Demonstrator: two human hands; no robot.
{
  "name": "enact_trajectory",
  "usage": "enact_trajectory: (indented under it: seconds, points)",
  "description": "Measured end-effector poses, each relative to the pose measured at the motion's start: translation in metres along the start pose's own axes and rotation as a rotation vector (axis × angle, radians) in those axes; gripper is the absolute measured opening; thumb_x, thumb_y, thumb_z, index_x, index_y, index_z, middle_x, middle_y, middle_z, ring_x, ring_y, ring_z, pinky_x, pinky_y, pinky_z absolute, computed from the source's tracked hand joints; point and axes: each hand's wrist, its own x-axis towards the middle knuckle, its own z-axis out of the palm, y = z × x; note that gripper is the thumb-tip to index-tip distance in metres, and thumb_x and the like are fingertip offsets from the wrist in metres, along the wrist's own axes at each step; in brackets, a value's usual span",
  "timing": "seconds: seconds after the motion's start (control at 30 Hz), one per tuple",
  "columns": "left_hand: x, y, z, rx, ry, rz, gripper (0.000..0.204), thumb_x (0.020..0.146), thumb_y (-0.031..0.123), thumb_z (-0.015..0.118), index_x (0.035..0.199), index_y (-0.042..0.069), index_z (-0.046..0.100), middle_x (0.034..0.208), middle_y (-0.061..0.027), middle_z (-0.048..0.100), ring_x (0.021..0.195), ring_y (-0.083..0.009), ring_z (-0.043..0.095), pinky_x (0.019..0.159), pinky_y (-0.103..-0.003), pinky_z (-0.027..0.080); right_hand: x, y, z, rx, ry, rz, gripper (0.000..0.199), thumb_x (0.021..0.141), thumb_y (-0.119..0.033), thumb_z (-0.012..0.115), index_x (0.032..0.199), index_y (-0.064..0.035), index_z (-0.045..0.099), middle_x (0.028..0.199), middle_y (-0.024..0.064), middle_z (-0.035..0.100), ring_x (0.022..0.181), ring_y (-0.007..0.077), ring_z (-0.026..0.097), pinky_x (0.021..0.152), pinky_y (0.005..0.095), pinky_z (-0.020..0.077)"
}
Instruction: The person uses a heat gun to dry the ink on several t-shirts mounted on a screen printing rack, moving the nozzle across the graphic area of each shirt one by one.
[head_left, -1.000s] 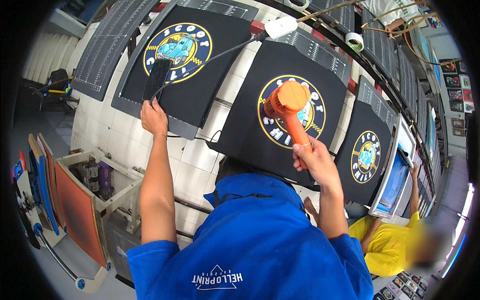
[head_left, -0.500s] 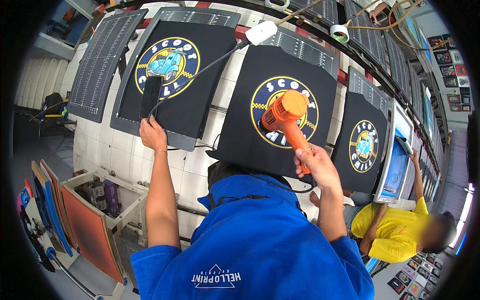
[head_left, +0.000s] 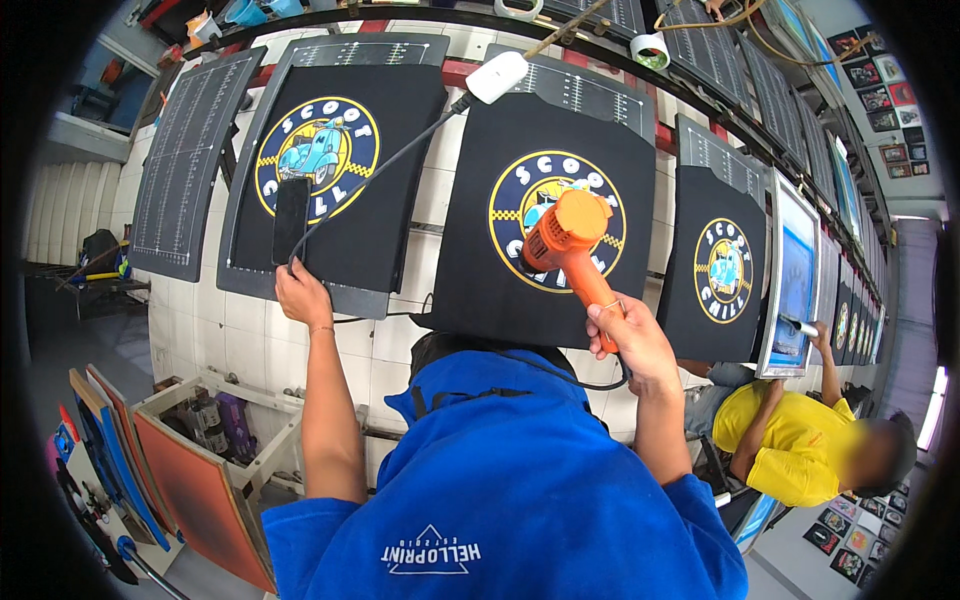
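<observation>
My right hand (head_left: pixel 630 335) is wrapped round the handle of an orange heat gun (head_left: pixel 575 225). Its head hangs over the round scooter print on a black fabric piece (head_left: pixel 475 250) spread on a grey board in front of me. At the left, my left hand (head_left: pixel 303 293) grips the lower end of a black smartphone (head_left: pixel 291 215). That phone covers part of a matching print on another black fabric piece (head_left: pixel 385 190). A dark cord (head_left: pixel 410 135) runs from near my left fingers up to a white power socket (head_left: pixel 497 77).
To the right lies a third printed black piece (head_left: pixel 715 290). Beyond it, a person in a yellow shirt (head_left: pixel 785 445) works at a framed screen (head_left: pixel 795 260). A bare grey board (head_left: pixel 190 165) is at far left; a cart with upright panels (head_left: pixel 195 490) stands at lower left.
My view has shifted, so the boards sit lower at the left. Both hands keep their hold on the phone and heat gun. The person in yellow has moved a hand lower along the screen.
</observation>
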Motion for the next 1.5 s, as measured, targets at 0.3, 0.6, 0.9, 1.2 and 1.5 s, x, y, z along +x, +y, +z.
enact_trajectory:
  seconds: [0.3,0.6,0.9,1.2,1.5]
  points:
    - [0.001,-0.008,0.005,-0.023,0.032,0.025,0.043,0.099,0.044,0.048,0.099,0.003,0.061,0.097,-0.0189,0.067,0.093,-0.0418,0.061,0.076,-0.052,0.046,0.002,0.002,0.0,0.007,0.102,-0.064,0.026,0.095,-0.024,0.064,0.107,-0.0006,0.058,0.073,-0.001,0.055,0.059,0.0072,0.056,0.051,0.0213,0.0466]
    - [0.001,-0.001,0.002,-0.002,0.009,0.016,0.043,0.098,0.044,0.049,0.098,0.002,0.061,0.097,-0.0186,0.067,0.092,-0.0416,0.061,0.076,-0.051,0.046,0.019,0.002,0.006,-0.047,0.096,-0.123,0.025,0.095,-0.026,0.065,0.102,-0.0029,0.06,0.073,-0.0007,0.057,0.059,0.0071,0.058,0.052,0.0206,0.0477]
    - [0.001,-0.006,0.007,0.001,0.041,0.032,0.04,0.098,0.041,0.052,0.1,0.003,0.062,0.094,-0.0175,0.066,0.092,-0.0389,0.061,0.075,-0.05,0.046,0.004,0.001,0.003,0.001,0.11,-0.075,0.026,0.094,-0.025,0.065,0.104,-0.0013,0.059,0.074,-0.0002,0.058,0.057,0.0068,0.057,0.051,0.0209,0.0468]
    - [0.001,-0.006,0.005,-0.014,0.045,0.051,0.044,0.097,0.044,0.051,0.095,0.002,0.061,0.093,-0.0192,0.067,0.09,-0.0414,0.062,0.073,-0.052,0.045,-0.014,0.013,0.004,0.002,-0.045,-0.024,0.027,0.095,-0.025,0.065,0.107,-0.0018,0.058,0.075,-0.0001,0.058,0.059,0.0069,0.059,0.052,0.0218,0.0485]
    - [0.0,-0.004,0.002,-0.022,0.02,0.052,0.041,0.097,0.043,0.052,0.095,0.002,0.061,0.094,-0.0188,0.068,0.09,-0.0412,0.062,0.074,-0.051,0.045,-0.016,0.015,0.005,-0.041,-0.104,0.052,0.035,0.095,-0.025,0.065,0.119,-0.0009,0.054,0.078,-0.0008,0.058,0.064,0.0063,0.059,0.057,0.0215,0.0491]
